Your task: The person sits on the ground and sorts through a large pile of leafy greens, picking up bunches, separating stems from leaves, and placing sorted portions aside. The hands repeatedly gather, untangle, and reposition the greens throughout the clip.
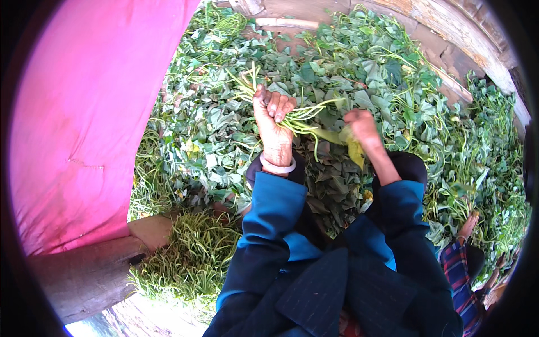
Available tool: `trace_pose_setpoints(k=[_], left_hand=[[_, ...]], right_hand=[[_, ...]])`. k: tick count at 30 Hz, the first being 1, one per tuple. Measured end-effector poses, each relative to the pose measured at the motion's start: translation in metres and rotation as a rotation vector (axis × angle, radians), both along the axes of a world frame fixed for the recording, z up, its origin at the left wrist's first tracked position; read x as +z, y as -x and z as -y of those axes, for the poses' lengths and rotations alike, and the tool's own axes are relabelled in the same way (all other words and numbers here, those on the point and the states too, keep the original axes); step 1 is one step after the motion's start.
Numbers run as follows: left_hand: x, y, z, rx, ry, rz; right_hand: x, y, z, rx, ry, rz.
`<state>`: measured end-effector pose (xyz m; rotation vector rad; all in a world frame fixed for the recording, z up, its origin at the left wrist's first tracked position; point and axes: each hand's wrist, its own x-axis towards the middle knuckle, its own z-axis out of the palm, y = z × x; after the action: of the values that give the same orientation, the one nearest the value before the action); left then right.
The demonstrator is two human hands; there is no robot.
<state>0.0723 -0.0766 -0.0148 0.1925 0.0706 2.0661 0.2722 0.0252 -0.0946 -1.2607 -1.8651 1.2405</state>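
Observation:
My left hand (273, 113), with a pale bangle (277, 167) at the wrist, is closed around a bunch of thin green leaf stalks (301, 120). The stalk ends stick out on both sides of the fist. To its right, my right hand (363, 128) is blurred, its fingers bent at a yellow-green leaf (355, 149) that hangs beneath them. A blurred green streak runs from the bunch towards that leaf. Whether the leaf is still joined to a stalk cannot be made out. Below both hands, darker loose leaves (337, 185) lie between my knees.
Cut leafy greens (219, 122) cover the ground all around. A heap of trimmed stalks (193, 252) lies at lower left, beside a wooden beam (84, 274). Pink cloth (84, 118) hangs at left. Another person's hand (468, 225) and plaid sleeve (457, 261) show at lower right.

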Motion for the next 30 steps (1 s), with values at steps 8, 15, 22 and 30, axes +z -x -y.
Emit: trace_pose_setpoints(k=[8, 15, 22, 30], left_hand=[[0.038, 0.007, 0.065, 0.120, 0.255, -0.307], [0.126, 0.020, 0.236, 0.189, 0.742, -1.159], [0.169, 0.023, 0.453, 0.605, 1.812, -1.879], [0.144, 0.082, 0.641, 0.964, 2.618, -1.955]], right_hand=[[-0.039, -0.020, -0.026, 0.126, -0.359, 0.201], [-0.043, 0.000, -0.019, 0.432, -0.322, 0.209], [-0.060, 0.000, -0.016, 0.505, -0.387, 0.319], [-0.083, -0.009, -0.027, 0.564, -0.452, 0.397]])
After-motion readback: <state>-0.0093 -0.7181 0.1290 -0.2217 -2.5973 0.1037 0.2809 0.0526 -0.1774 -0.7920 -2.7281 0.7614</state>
